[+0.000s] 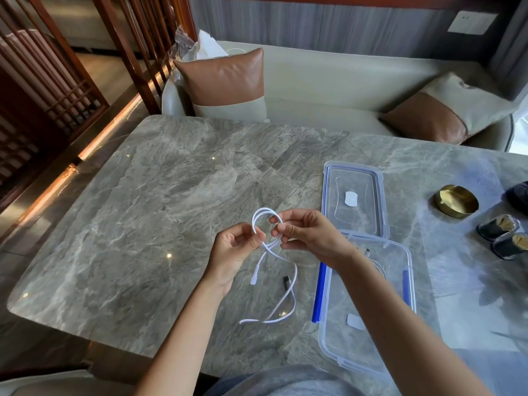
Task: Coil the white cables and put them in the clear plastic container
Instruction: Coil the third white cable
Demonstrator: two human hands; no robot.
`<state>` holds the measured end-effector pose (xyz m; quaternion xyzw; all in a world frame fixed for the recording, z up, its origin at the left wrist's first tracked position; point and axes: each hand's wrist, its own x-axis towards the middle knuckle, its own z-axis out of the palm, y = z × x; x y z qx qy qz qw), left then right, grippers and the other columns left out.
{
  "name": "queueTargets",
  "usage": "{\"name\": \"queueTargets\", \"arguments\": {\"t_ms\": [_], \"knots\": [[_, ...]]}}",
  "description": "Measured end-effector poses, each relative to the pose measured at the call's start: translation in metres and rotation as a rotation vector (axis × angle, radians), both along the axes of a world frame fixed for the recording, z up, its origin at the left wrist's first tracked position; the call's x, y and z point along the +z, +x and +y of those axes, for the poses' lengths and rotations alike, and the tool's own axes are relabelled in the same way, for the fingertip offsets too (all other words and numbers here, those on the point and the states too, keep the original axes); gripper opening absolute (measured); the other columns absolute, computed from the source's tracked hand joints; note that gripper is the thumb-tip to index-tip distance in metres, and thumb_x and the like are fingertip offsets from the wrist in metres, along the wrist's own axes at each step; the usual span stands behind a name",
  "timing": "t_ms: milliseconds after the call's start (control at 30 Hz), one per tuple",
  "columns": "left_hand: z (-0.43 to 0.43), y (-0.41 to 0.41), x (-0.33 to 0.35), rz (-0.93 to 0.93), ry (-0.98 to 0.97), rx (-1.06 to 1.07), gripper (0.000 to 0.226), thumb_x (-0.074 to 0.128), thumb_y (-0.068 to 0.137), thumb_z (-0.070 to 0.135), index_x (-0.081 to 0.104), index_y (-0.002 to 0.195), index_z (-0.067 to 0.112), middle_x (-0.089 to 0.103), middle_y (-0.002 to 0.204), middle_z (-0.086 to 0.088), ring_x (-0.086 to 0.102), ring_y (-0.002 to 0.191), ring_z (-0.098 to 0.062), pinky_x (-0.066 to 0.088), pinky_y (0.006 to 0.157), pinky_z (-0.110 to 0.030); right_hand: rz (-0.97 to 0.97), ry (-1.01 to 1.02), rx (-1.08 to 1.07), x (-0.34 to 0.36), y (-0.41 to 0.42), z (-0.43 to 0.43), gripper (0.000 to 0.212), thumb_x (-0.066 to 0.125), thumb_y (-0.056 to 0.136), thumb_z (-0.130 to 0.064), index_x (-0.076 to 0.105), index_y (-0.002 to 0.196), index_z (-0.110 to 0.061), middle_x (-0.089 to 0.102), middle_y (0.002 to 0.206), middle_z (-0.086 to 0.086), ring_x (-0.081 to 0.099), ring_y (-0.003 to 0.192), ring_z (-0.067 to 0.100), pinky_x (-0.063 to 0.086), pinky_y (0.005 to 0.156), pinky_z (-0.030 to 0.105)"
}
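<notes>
Head-worn view looks forward and down, close over table (pixel 143 195).

Place: a sitting or dining lounge; home or hospitality venue, cannot tell which
Seating: cream sofa (pixel 328 81) across the top of the frame, with a brown-and-cream cushion (pixel 223 78) at upper centre and a second cushion (pixel 445 110) at upper right
Tabletop: polished grey marble-look tabletop (pixel 143 210) with rounded corners
Partition: dark wooden lattice screen (pixel 57 67) at upper left, with a warm light strip (pixel 114 121) along its foot
Small things: brass ashtray (pixel 455 201) and two dark jars (pixel 498 226) of what look like toothpicks, at the right edge
</notes>
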<state>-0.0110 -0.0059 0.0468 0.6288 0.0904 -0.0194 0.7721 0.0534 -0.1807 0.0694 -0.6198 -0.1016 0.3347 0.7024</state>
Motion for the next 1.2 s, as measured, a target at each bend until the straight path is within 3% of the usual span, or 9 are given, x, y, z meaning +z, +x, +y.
{"name": "queueTargets", "arguments": {"t_ms": [267, 367, 400, 467, 567, 667, 800, 1033, 1200], "knots": [[-0.005, -0.001, -0.007, 0.116, -0.045, 0.175, 0.014, 0.068, 0.078, 0.014, 0.074, 0.074, 0.025, 0.071, 0.067, 0.009, 0.066, 0.065, -0.003, 0.053, 0.061, -0.015, 0.05, -0.008, -0.152, -0.007, -0.006, 0.01, 0.018, 0.066, 0.085, -0.01, 0.065, 0.102, -0.013, 0.066, 0.079, -0.002, 0.062, 0.061, 0.003, 0.057, 0.064, 0.021], [-0.007, 0.002, -0.009, 0.119, -0.056, 0.299, 0.014, 0.067, 0.081, 0.008, 0.072, 0.076, 0.02, 0.07, 0.065, 0.008, 0.066, 0.064, -0.003, 0.055, 0.062, -0.017, -0.045, -0.041, -0.296, -0.005, -0.011, 0.015, 0.004, 0.062, 0.088, -0.015, 0.064, 0.084, -0.015, 0.057, 0.066, -0.002, 0.056, 0.053, 0.003, 0.051, 0.057, 0.021], [-0.008, 0.003, -0.009, 0.113, -0.063, 0.35, 0.015, 0.066, 0.081, 0.006, 0.07, 0.076, 0.019, 0.07, 0.063, 0.009, 0.065, 0.063, -0.003, 0.055, 0.061, -0.017, -0.077, -0.048, -0.308, -0.003, -0.012, 0.015, 0.014, 0.06, 0.09, -0.018, 0.063, 0.077, -0.015, 0.055, 0.062, -0.001, 0.054, 0.05, 0.004, 0.049, 0.055, 0.02], [-0.008, 0.005, -0.009, 0.093, -0.065, 0.439, 0.015, 0.066, 0.082, 0.005, 0.068, 0.076, 0.019, 0.07, 0.062, 0.01, 0.064, 0.061, -0.002, 0.053, 0.059, -0.016, -0.062, -0.068, -0.176, 0.004, -0.016, 0.014, 0.029, 0.053, 0.094, -0.025, 0.066, 0.072, -0.013, 0.06, 0.057, 0.0, 0.056, 0.048, 0.008, 0.048, 0.051, 0.019], [-0.008, 0.007, -0.008, 0.054, -0.04, 0.487, 0.014, 0.067, 0.081, 0.008, 0.068, 0.075, 0.021, 0.07, 0.065, 0.012, 0.063, 0.063, -0.001, 0.052, 0.059, -0.015, 0.047, -0.177, 0.124, 0.008, -0.022, 0.015, 0.041, 0.043, 0.097, -0.038, 0.07, 0.087, -0.008, 0.071, 0.074, 0.007, 0.065, 0.058, 0.014, 0.054, 0.056, 0.022], [-0.009, 0.007, -0.007, 0.025, -0.031, 0.488, 0.015, 0.067, 0.081, 0.007, 0.069, 0.075, 0.021, 0.071, 0.067, 0.012, 0.064, 0.064, -0.001, 0.053, 0.059, -0.015, 0.135, -0.253, 0.118, 0.004, -0.027, 0.02, 0.048, 0.04, 0.096, -0.043, 0.064, 0.108, -0.003, 0.071, 0.096, 0.014, 0.07, 0.071, 0.021, 0.057, 0.06, 0.032], [-0.011, 0.004, -0.007, 0.026, -0.043, 0.465, 0.014, 0.065, 0.082, 0.006, 0.069, 0.078, 0.019, 0.072, 0.069, 0.01, 0.065, 0.065, -0.002, 0.054, 0.062, -0.016, 0.143, -0.269, 0.014, 0.0, -0.028, 0.023, 0.048, 0.042, 0.096, -0.042, 0.063, 0.111, -0.001, 0.07, 0.105, 0.014, 0.071, 0.082, 0.023, 0.059, 0.055, 0.03], [-0.012, 0.003, -0.003, 0.058, -0.086, 0.313, 0.015, 0.061, 0.085, 0.004, 0.07, 0.085, 0.015, 0.074, 0.071, 0.002, 0.069, 0.071, -0.007, 0.055, 0.065, -0.016, 0.184, -0.064, -0.324, -0.016, -0.036, 0.036, 0.028, 0.046, 0.097, -0.028, 0.067, 0.101, -0.01, 0.071, 0.1, 0.007, 0.07, 0.088, 0.011, 0.058, 0.068, 0.027], [-0.01, -0.005, -0.005, 0.099, -0.04, 0.143, 0.016, 0.06, 0.085, 0.005, 0.073, 0.089, 0.013, 0.076, 0.081, -0.001, 0.071, 0.079, -0.01, 0.054, 0.065, -0.016, 0.178, -0.049, -0.291, -0.015, -0.032, 0.031, 0.028, 0.043, 0.099, -0.023, 0.066, 0.107, -0.01, 0.073, 0.093, 0.001, 0.069, 0.084, 0.006, 0.055, 0.074, 0.024]]}}
